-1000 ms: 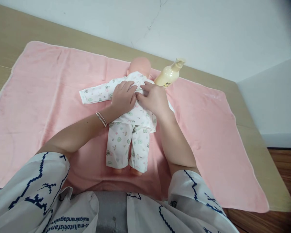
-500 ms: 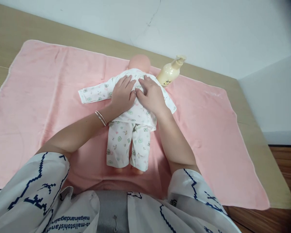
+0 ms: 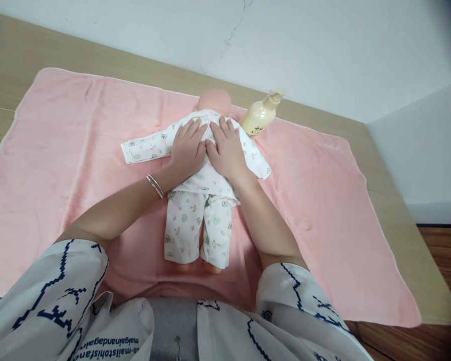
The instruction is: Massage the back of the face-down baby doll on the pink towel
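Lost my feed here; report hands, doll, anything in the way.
Hands: left hand, right hand flat, open on doll. It lies clothed on pink towel. Beside its head: pump bottle.

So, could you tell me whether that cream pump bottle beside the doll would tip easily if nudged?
Probably yes: the pump bottle is tall and narrow and stands on the soft pink towel, an unsteady base. Its smooth plastic looks somewhat slippery. Toppled, its round body could roll.
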Motion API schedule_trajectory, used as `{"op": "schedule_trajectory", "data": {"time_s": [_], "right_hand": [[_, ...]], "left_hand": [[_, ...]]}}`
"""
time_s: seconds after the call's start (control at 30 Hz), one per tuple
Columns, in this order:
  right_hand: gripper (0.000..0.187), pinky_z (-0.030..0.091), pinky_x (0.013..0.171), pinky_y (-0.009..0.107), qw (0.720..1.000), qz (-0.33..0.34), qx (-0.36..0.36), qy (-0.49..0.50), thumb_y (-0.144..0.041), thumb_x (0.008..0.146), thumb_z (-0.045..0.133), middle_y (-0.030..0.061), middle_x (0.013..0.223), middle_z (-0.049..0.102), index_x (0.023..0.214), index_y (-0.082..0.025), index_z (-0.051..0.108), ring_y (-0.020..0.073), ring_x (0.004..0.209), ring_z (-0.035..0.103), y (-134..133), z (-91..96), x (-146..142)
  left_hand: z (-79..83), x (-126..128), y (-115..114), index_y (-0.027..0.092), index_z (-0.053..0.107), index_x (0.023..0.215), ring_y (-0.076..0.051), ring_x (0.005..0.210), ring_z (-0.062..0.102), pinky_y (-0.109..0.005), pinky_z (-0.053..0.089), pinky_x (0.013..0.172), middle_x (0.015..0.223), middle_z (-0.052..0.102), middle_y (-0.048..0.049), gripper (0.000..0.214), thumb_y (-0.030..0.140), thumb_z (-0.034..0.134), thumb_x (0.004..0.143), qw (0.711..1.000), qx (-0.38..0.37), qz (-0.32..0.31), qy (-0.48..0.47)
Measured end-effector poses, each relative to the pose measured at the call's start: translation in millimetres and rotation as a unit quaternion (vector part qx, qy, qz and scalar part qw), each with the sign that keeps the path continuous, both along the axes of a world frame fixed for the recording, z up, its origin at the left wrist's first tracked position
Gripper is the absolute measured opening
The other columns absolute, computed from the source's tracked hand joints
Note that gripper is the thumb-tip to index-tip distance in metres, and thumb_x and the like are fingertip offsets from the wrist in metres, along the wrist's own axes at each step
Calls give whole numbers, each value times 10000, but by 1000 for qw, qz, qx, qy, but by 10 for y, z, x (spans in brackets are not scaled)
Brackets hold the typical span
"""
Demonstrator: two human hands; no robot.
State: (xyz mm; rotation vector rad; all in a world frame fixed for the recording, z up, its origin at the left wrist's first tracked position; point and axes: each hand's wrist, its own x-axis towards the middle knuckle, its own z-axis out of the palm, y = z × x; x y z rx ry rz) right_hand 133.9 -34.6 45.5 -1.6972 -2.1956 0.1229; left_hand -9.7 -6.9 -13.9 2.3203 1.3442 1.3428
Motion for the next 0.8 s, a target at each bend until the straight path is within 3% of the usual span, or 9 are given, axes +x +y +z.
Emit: {"op": "schedule_trajectory", "data": {"time_s": [0.1, 0.3, 0.5, 0.63, 0.8], "right_hand": [[551, 239, 1199, 702, 1000, 18, -14, -5, -404, 1038, 315, 119, 1686, 258, 1561, -234, 354, 374, 1569, 185, 31, -9, 40], [570, 271, 1211, 670, 999, 19, -34, -37, -246, 995, 314, 221, 1628, 339, 1530, -70, 404, 408, 1542, 244, -188, 97, -99], [585, 226, 1202, 712, 999, 13, -38, -17, -303, 1000, 348, 119, 1698, 220, 1576, -208, 338, 389, 1574, 144, -27, 41, 1], [579, 227, 1187, 731, 1000, 15, -19, -1, -379, 1009, 367, 98, 1699, 225, 1575, -261, 335, 387, 1573, 153, 54, 0, 64], [598, 287, 1198, 677, 998, 21, -29, -47, -278, 981, 372, 172, 1668, 281, 1561, -131, 368, 423, 1548, 221, -142, 94, -33]], "left_hand": [[-31, 11, 43, 236, 559, 1375, -301, 1470, 417, -584, 276, 1241, 1529, 525, -123, 437, 421, 371, 1027, 1000, -7, 5, -1], [-21, -41, -19, 172, 659, 1223, -302, 1358, 539, -539, 398, 1176, 1368, 658, -140, 398, 345, 380, 999, 999, 26, -16, 17], [-41, 5, 55, 217, 566, 1368, -303, 1465, 431, -587, 306, 1228, 1515, 539, -137, 439, 405, 360, 1029, 1000, -7, 5, -3], [-54, 6, 73, 213, 595, 1324, -297, 1436, 467, -563, 330, 1216, 1482, 571, -126, 417, 398, 364, 1031, 1000, 11, 9, 14], [5, -49, -14, 204, 666, 1107, -286, 1245, 596, -532, 449, 1090, 1266, 696, -114, 352, 351, 361, 1013, 998, 53, 1, 35]]}}
